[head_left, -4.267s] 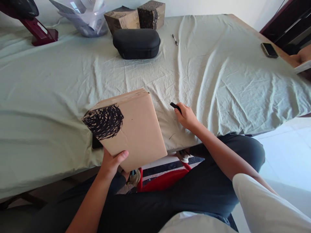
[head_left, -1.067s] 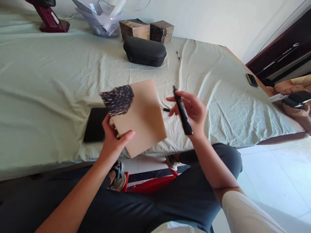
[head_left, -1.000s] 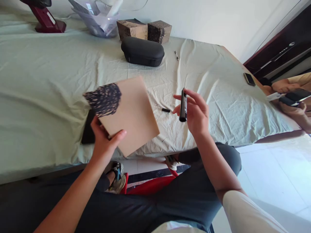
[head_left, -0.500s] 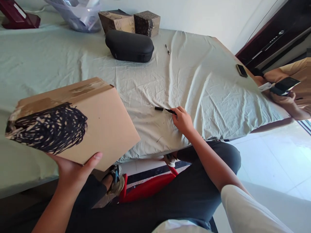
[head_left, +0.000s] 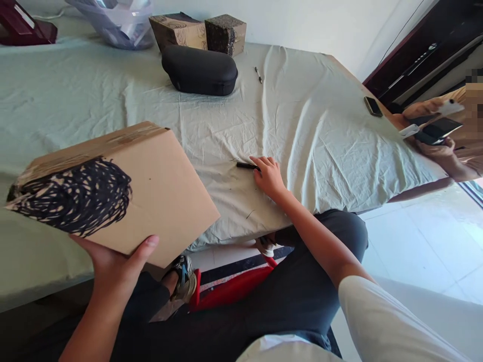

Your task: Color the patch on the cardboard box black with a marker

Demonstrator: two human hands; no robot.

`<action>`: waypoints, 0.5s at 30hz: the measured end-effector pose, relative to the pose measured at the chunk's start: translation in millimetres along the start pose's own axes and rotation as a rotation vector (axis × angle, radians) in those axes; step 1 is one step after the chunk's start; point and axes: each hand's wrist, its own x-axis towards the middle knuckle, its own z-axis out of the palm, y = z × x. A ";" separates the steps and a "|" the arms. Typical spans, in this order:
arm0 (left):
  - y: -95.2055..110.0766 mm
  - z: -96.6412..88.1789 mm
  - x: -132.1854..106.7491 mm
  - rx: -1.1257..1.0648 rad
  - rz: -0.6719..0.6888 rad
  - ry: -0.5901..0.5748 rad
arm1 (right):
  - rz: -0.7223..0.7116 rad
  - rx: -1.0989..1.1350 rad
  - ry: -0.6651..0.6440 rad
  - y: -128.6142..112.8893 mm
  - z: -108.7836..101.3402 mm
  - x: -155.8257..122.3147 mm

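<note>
A cardboard box point(head_left: 171, 188) is tilted up over the table's near edge, with my left hand point(head_left: 113, 264) closed on its lower edge, thumb across the plain face. Dense black marker scribble point(head_left: 81, 196) covers the left part of that face, and tape runs along its top. On the cloth to the right, my right hand point(head_left: 268, 176) has its fingers on a black marker point(head_left: 245, 165). The marker lies with its cap end pointing left, lined up with the body; my fingers hide the other end.
A black zippered case point(head_left: 199, 70) stands before two small scribbled boxes point(head_left: 225, 35) and a plastic basket point(head_left: 116, 25). A pen point(head_left: 258, 75) and a phone point(head_left: 373, 106) lie on the cloth. At right, another person's hands point(head_left: 437, 148) hold a dark item. A red stool point(head_left: 234, 287) shows below.
My right hand has moved slightly left and brought the marker's tip to its cap, so the gap between them is gone. The other person's hand has lifted a white object.
</note>
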 end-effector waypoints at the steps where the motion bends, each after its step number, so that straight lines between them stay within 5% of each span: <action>1: 1.7 0.9 -2.2 0.008 -0.002 0.003 | -0.047 0.089 0.025 -4.8 -0.1 -2.9; 3: 5.3 3.6 -7.2 0.038 -0.024 -0.005 | -0.220 0.362 -0.033 -17.2 -1.4 -14.5; 7: 9.8 12.4 -13.8 0.049 -0.127 -0.114 | -0.475 0.856 -0.459 -46.6 -2.5 -50.6; 11: 9.2 26.4 -9.6 -0.085 -0.107 -0.426 | -0.284 0.951 -0.463 -57.3 2.4 -70.1; 15: 5.2 41.1 -1.9 -0.166 -0.050 -0.424 | -0.154 1.115 -0.524 -48.9 7.7 -66.9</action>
